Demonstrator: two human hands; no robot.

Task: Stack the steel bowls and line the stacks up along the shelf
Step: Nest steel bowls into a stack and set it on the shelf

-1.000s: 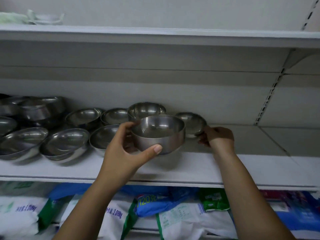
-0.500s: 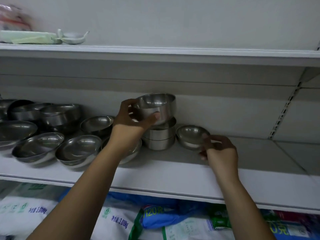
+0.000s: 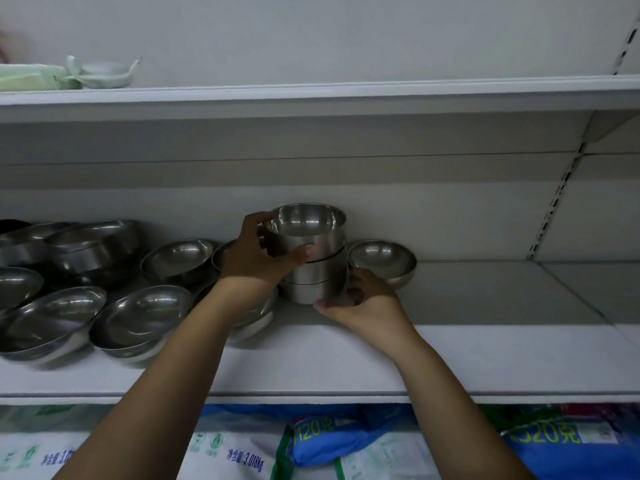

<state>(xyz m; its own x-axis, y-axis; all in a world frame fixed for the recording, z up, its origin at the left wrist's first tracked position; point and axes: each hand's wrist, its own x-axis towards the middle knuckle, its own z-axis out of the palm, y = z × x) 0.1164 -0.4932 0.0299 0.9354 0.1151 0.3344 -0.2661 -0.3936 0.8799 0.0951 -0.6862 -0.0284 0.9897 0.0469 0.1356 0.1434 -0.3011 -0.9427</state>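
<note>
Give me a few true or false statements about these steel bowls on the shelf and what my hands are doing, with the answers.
1. The left hand grips the top bowl of the stack. True.
2. The stack holds five bowls. False: three show.
3. A single bowl sits on the shelf just right of the stack. True.
4. The right hand rests on the upper shelf. False: it holds the base of the stack.
5. The loose bowls lie right of the stack. False: they lie to its left.
</note>
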